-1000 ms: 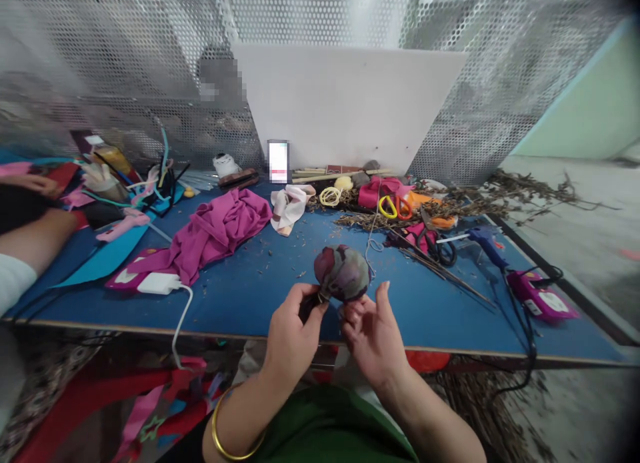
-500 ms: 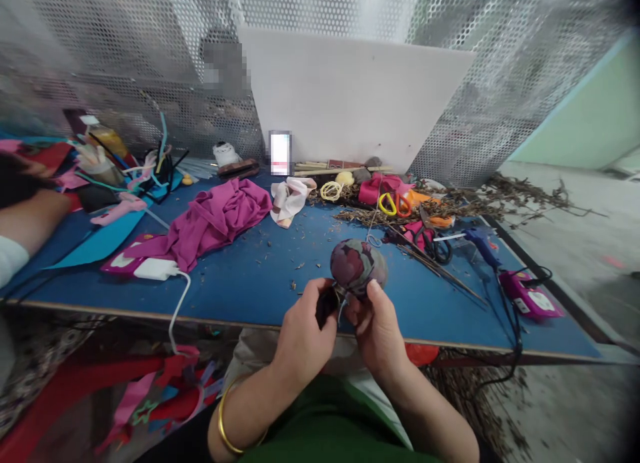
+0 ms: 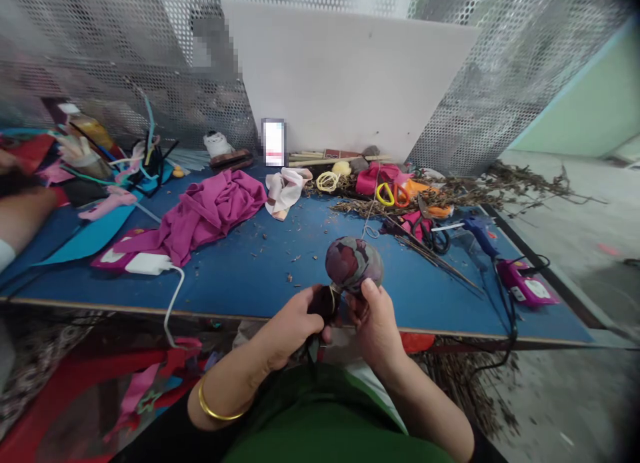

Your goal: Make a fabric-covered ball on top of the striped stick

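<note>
Left hand [image 3: 295, 320] pinching the dark cloth tail [image 3: 324, 303], right hand [image 3: 376, 316] clamped on the patterned ball [image 3: 353, 260] above the blue table [image 3: 240, 276]'s near edge; I judge it light, slightly squashy, best held at the bunched neck.

Your blue bench [image 3: 240, 280], left side: crumpled magenta cloth [image 3: 215, 206], one corner lying over a purple power block [image 3: 114, 256]; white adapter [image 3: 149, 264] beside it, its white cable dropping past the front edge. Farther left you have a pink glue gun [image 3: 109, 204] by a blue sheet [image 3: 85, 240]. Back, centre: lit phone [image 3: 273, 143] upright, pale cloth [image 3: 287, 191] in front of it; white board [image 3: 350, 76] standing before perforated metal [image 3: 465, 110]. To your right: yellow-and-orange-handled scissors [image 3: 385, 194], dark-handled scissors [image 3: 441, 241], blue glue gun [image 3: 481, 235], second purple power block [image 3: 530, 284], dried stems [image 3: 530, 185] overhanging the bench's right edge
</note>
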{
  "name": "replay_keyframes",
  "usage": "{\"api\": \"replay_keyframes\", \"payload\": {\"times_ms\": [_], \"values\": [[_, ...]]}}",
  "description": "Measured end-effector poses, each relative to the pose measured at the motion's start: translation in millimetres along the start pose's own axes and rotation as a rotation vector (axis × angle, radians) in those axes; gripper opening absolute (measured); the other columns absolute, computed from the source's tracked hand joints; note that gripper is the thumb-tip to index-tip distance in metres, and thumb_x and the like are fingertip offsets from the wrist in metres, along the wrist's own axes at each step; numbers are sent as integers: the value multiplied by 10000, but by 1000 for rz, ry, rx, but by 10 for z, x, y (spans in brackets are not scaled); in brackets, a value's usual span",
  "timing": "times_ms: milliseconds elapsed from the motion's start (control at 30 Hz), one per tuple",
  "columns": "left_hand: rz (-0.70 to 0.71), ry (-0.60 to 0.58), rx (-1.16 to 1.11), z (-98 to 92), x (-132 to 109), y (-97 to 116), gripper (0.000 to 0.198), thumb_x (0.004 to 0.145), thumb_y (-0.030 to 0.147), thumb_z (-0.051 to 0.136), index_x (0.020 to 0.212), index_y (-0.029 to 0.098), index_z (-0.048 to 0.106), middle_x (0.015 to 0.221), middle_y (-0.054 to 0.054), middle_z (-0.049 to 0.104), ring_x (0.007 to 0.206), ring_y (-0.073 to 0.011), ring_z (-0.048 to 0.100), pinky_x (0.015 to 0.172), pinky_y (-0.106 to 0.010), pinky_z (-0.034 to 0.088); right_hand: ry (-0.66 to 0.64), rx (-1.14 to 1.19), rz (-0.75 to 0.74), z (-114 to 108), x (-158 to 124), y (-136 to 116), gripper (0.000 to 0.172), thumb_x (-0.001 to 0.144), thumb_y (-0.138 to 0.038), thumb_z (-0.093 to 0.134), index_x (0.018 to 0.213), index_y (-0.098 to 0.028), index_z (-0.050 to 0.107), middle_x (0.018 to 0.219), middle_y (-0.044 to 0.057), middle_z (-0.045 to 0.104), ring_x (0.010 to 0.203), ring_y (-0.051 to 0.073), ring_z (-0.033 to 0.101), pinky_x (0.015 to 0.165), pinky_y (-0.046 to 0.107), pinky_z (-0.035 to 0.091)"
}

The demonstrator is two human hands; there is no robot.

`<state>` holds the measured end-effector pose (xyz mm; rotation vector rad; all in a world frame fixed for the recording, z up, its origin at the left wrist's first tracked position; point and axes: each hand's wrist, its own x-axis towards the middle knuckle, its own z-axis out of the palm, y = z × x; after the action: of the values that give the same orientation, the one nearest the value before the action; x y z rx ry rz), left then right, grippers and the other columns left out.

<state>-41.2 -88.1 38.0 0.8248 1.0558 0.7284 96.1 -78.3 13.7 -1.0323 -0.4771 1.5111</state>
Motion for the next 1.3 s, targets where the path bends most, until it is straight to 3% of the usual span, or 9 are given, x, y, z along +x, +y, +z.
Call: {"api": "replay_keyframes", "payload": {"times_ms": [133,300,500,667,833,933,1000,1167,1300], "values": [[84,37,-111,44,-21,-42,271,648,144,565,918,168,579,689,21,596,572,-91,509,547,-190,405,0,2,-9,-14,5,18,469,620,-505,790,895,-193,573,681,-42,583,495,73,461,423,165,358],[237,214,72,119,7,-85,232,791,327,640,955,168,597,869,-37,646,831,-175,580,756,-278,475,-17,8,-26,4,0,15,430,633,-480,790,866,-186,579,629,-49,561,479,79,456,411,173,341],[65,131,-50,74,-30,-68,319,787,434,628,927,148,633,700,-15,618,628,-156,570,633,-287,495,-44,29,-50,-4,-23,-13,399,650,-461,779,884,-200,589,781,-5,659,620,129,582,535,221,448],[39,175,-82,68,-19,20,247,797,300,560,967,143,648,661,-8,625,546,-140,557,571,-259,481,-26,-15,-21,-20,-29,-7,438,655,-512,760,904,-199,582,658,-39,586,449,73,409,397,179,281],[236,207,492,-4,-35,119,297,806,167,410,1002,191,632,867,-41,686,808,-205,637,774,-345,513,-41,-33,-57,-9,-37,-19,447,666,-506,749,929,-187,576,690,-24,595,482,80,412,415,184,291],[470,311,973,13,-84,186,307,785,100,376,880,194,652,1118,-76,672,1100,-231,578,1017,-388,392,-37,-25,-64,2,-45,-23,427,666,-484,751,915,-183,580,703,-15,615,533,105,483,460,206,370],[496,353,1134,77,-109,222,310,849,142,341,792,194,641,1027,-87,696,1061,-237,603,1047,-413,359,-53,-3,-65,11,-49,-26,410,671,-465,751,928,-191,584,789,8,661,652,149,582,554,242,457],[303,411,1120,228,-46,147,373,884,491,459,1037,178,592,931,-111,708,888,-298,661,762,-383,491,-97,17,-89,27,-42,-34,391,694,-437,739,959,-192,590,934,43,686,827,191,634,693,288,514],[259,313,937,187,46,0,301,916,389,424,1072,187,583,970,-103,716,936,-269,664,786,-344,487,-49,-74,-119,-4,-41,-6,362,704,-451,724,889,-177,577,760,8,642,629,137,575,531,239,470]]}}
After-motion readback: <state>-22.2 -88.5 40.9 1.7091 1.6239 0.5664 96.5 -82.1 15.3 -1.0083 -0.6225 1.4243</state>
